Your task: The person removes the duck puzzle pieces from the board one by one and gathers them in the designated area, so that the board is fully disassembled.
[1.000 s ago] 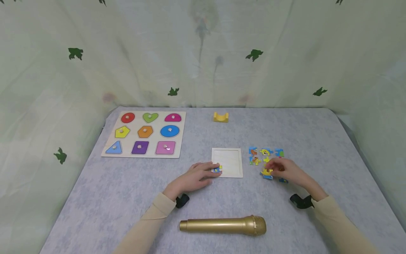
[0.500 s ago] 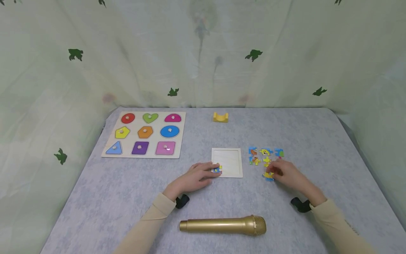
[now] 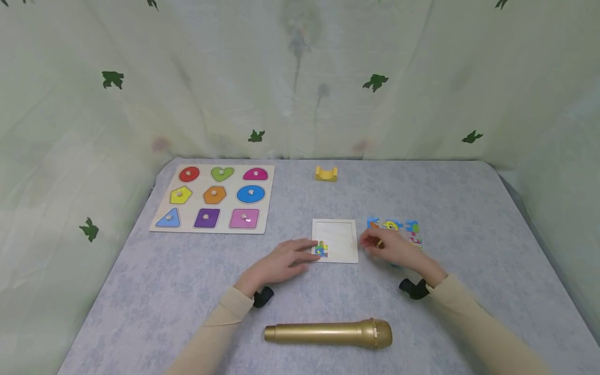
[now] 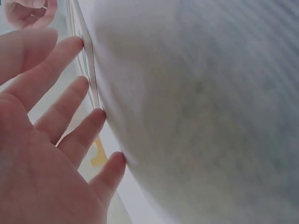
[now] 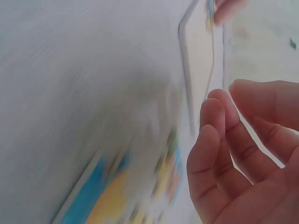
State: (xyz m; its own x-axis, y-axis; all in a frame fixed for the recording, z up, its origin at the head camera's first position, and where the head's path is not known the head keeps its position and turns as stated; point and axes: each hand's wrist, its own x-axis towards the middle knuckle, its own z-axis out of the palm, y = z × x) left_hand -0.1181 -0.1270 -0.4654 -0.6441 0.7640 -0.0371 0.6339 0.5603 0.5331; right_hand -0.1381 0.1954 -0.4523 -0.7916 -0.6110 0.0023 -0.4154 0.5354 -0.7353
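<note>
A small white puzzle tray point(image 3: 334, 221) lies at the table's middle, with a blue, green and yellow jigsaw piece point(image 3: 321, 250) in its lower left corner. The fingers of my left hand point(image 3: 276, 263) are extended, tips at the tray's left edge and beside that piece. In the left wrist view these fingertips point(image 4: 82, 83) line up along the edge. Just right of the tray hovers my right hand point(image 3: 400, 252), fingers loosely curled over the loose jigsaw pieces point(image 3: 412, 226). No piece shows between its fingertips point(image 5: 215, 112) in the right wrist view. The hand hides some pieces.
A gold microphone point(image 3: 328, 334) lies near the front. At the back left is a shape board point(image 3: 272, 179) with coloured knobbed shapes. A yellow notched block point(image 3: 326, 174) stands near the back edge, before a pale curtain point(image 3: 211, 88).
My right hand has moved left from the lower loose pieces toward the tray's right edge. My left hand has drawn back slightly, showing more of the corner piece.
</note>
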